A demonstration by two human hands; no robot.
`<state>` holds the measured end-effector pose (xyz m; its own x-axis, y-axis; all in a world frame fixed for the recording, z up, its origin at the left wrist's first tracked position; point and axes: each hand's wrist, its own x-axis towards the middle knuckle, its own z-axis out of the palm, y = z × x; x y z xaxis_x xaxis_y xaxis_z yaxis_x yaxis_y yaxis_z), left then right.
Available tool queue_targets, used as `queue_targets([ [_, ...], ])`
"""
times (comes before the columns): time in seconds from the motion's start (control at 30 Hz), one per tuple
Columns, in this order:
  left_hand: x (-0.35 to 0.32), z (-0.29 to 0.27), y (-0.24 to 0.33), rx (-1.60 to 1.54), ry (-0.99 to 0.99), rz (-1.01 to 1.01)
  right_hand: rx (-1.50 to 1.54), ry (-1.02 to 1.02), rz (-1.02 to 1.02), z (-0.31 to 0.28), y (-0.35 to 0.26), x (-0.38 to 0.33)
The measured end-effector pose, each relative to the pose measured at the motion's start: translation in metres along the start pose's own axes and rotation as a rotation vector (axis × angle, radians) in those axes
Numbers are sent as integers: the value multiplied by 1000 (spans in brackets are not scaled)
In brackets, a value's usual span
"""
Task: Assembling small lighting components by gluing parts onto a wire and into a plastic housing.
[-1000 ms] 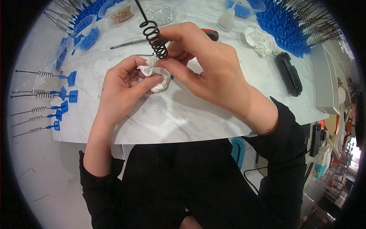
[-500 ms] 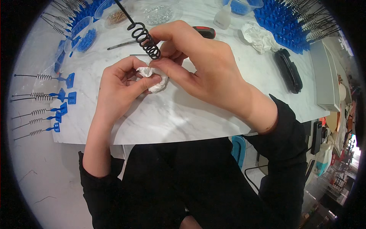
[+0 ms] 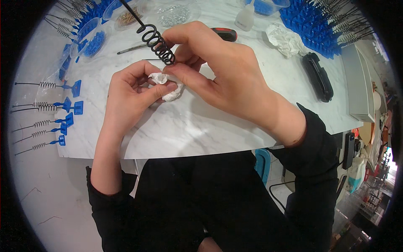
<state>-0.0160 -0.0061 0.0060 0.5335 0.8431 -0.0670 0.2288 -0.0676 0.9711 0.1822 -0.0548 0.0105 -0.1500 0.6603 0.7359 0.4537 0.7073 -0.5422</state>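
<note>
My right hand (image 3: 214,71) pinches the lower end of a black coiled spring wire (image 3: 156,42) that rises up and to the left, its straight tail running toward the top edge. My left hand (image 3: 132,94) grips a small crumpled white tissue (image 3: 170,90) pressed against the base of the spring, thumb on top of it. Both hands meet over the white marble table (image 3: 189,130), and the wire's lower tip is hidden between the fingers.
Finished springs on blue bases (image 3: 67,105) lie in a row at the table's left edge. Behind are clear tubs of blue parts (image 3: 90,40), a red-handled tool (image 3: 224,34), a small bottle (image 3: 245,17), another crumpled tissue (image 3: 285,40), a black case (image 3: 317,76) and a blue rack of springs (image 3: 319,25).
The spring wire has tipped further left and my hands have shifted slightly toward the left with it; the tissue stays gripped against its base.
</note>
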Motion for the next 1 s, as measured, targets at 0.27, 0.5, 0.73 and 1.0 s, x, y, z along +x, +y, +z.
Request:
queue_targets([
  [0.27, -2, -12, -5, -168, 65, -5, -28, 2, -30, -1, 2, -1],
  [0.5, -1, -9, -7, -138, -28, 46, -38, -7, -38, -1, 3, 0],
  [0.73, -1, -5, -6, -120, -28, 58, -82, -38, -57, -3, 1, 0],
  [1.0, 0, -6, -9, -41, 5, 18, -78, -40, -58, -3, 1, 1],
])
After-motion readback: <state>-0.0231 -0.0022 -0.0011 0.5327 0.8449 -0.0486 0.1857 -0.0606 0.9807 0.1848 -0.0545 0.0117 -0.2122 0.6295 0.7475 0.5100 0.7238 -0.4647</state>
